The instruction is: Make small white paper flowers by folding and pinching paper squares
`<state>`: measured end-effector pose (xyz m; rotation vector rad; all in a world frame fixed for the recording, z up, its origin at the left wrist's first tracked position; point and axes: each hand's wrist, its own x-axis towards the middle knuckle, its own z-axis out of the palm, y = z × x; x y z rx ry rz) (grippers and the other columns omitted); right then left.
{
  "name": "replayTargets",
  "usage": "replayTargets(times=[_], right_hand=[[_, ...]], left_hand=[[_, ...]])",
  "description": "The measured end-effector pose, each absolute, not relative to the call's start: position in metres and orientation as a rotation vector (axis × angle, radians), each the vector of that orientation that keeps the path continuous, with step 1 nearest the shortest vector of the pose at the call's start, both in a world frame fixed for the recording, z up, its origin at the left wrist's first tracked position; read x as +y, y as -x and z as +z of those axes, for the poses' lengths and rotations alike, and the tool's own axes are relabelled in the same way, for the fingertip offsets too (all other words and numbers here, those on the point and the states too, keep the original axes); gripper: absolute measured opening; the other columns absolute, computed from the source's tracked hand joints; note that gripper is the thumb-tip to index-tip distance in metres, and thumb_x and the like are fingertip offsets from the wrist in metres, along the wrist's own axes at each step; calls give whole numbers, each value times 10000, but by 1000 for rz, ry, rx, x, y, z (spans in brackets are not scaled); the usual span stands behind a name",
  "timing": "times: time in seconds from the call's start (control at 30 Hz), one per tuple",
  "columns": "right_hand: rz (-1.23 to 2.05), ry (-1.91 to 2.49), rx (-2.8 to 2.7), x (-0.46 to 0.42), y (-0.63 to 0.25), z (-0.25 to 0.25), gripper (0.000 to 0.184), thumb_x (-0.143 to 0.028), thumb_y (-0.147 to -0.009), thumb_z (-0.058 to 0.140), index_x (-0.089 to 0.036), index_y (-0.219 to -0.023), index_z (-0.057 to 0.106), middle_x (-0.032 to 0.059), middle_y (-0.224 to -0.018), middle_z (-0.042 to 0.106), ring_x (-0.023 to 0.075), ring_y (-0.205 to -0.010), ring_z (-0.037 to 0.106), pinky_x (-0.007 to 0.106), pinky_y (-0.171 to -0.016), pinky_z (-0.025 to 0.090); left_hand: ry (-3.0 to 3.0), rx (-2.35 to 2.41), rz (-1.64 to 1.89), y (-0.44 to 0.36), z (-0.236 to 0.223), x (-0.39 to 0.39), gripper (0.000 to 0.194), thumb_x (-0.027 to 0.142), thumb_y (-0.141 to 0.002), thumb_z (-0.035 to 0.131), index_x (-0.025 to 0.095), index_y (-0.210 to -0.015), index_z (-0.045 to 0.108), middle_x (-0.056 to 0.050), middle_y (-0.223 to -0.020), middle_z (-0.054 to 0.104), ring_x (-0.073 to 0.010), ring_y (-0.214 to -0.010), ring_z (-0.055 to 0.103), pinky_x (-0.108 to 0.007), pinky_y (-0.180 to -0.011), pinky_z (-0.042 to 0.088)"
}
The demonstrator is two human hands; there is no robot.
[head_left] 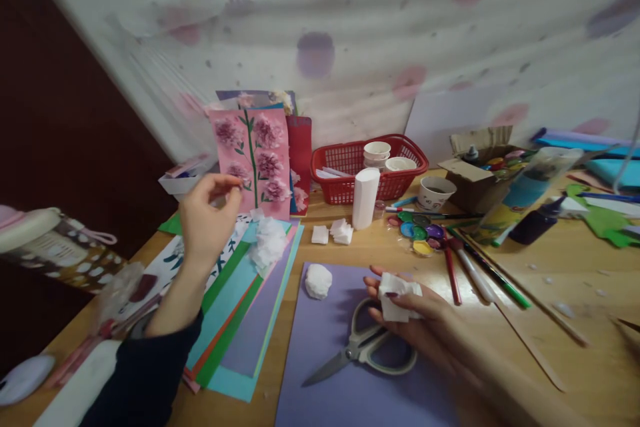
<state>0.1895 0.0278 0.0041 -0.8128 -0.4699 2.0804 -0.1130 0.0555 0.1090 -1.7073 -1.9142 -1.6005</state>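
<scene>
My left hand (213,220) is raised over the left side of the table, its fingers bent and the tips slightly apart, with nothing visible between them. Just below and to its right lies a loose pile of white tissue pieces (269,243), with one small piece at its top. My right hand (415,313) holds a few folded white tissue squares (395,297) under its thumb, above the purple sheet (305,347). On that sheet are scissors (357,350), partly open, and a round white wad (319,281).
Coloured paper sheets (240,340) lie under the pile. Behind stand a pink flower card (253,160), a red basket (333,190) with paper cups, and a white roll (366,198). Paint pots (420,233), brushes (475,273) and a cardboard box (465,183) sit to the right.
</scene>
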Motion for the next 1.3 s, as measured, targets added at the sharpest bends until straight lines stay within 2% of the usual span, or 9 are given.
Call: replayTargets(times=[0.1, 0.2, 0.27, 0.47, 0.63, 0.87, 1.0, 1.2, 1.3], right_hand=[[2148, 733, -623, 25, -189, 1, 378, -155, -732, 776, -151, -1095, 671, 130, -1092, 730, 225, -981, 702, 357, -863, 558], [2105, 747, -754, 21, -188, 2, 304, -175, -773, 764, -158, -1064, 677, 98, -1032, 745, 183, -867, 720, 317, -826, 566], [2074, 765, -804, 20, -187, 4, 280, -190, -774, 765, -162, -1040, 682, 85, -1010, 748, 189, -863, 717, 310, -784, 576], [2137, 708, -687, 20, -188, 4, 236, -264, -769, 748, -160, -977, 707, 76, -939, 739, 201, -888, 690, 389, -850, 569], [2174, 626, -665, 20, -189, 3, 311, -363, -823, 705, -226, -1102, 688, 40, -993, 706, 161, -862, 670, 371, -826, 582], [2223, 653, -603, 20, -186, 8, 244, -316, -832, 697, -193, -1041, 668, 42, -917, 702, 171, -876, 665, 409, -876, 568], [2207, 670, -515, 19, -186, 7, 301, -283, -778, 734, -183, -1053, 664, 49, -967, 699, 183, -919, 659, 412, -925, 544], [2204, 643, -500, 19, -188, 5, 391, -269, -785, 723, -228, -1163, 634, 48, -1023, 718, 171, -905, 674, 435, -989, 486], [2210, 630, -501, 19, -188, 4, 410, -271, -782, 730, -218, -1178, 637, 60, -1043, 723, 187, -925, 680, 435, -975, 496]], left_hand=[[2193, -1684, -1620, 57, 90, 36, 103, 146, -796, 579, 172, -864, 651, -16, -855, 697, -155, -809, 651, -281, -790, 519], [2781, -1411, -1347, 9, 65, 18, 102, 137, -778, 656, 167, -875, 672, -40, -876, 718, -179, -848, 650, -314, -805, 509], [2926, -1351, -1256, -8, 52, 12, 78, 164, -813, 667, 177, -887, 686, -46, -883, 722, -195, -870, 644, -341, -813, 500], [2946, -1601, -1331, -4, 39, 17, 115, 140, -809, 693, 192, -912, 703, -44, -919, 720, -201, -905, 653, -341, -822, 500], [3044, -1467, -1336, -1, 39, 18, 158, 72, -790, 684, 202, -880, 691, -20, -879, 731, -192, -899, 643, -347, -862, 477], [2927, -1432, -1307, -2, 37, 16, 113, 84, -814, 658, 193, -842, 654, -41, -956, 694, -204, -941, 623, -365, -855, 464], [2785, -1396, -1211, 0, 37, 18, 101, 122, -830, 660, 202, -773, 686, -50, -982, 681, -220, -955, 601, -392, -870, 453], [2720, -1489, -1227, -2, 31, 18, 61, 231, -808, 714, 176, -826, 694, -75, -978, 681, -242, -983, 601, -405, -876, 461], [2709, -1524, -1246, -4, 29, 16, 21, 200, -825, 687, 180, -821, 680, -66, -969, 685, -237, -980, 603, -410, -880, 451]])
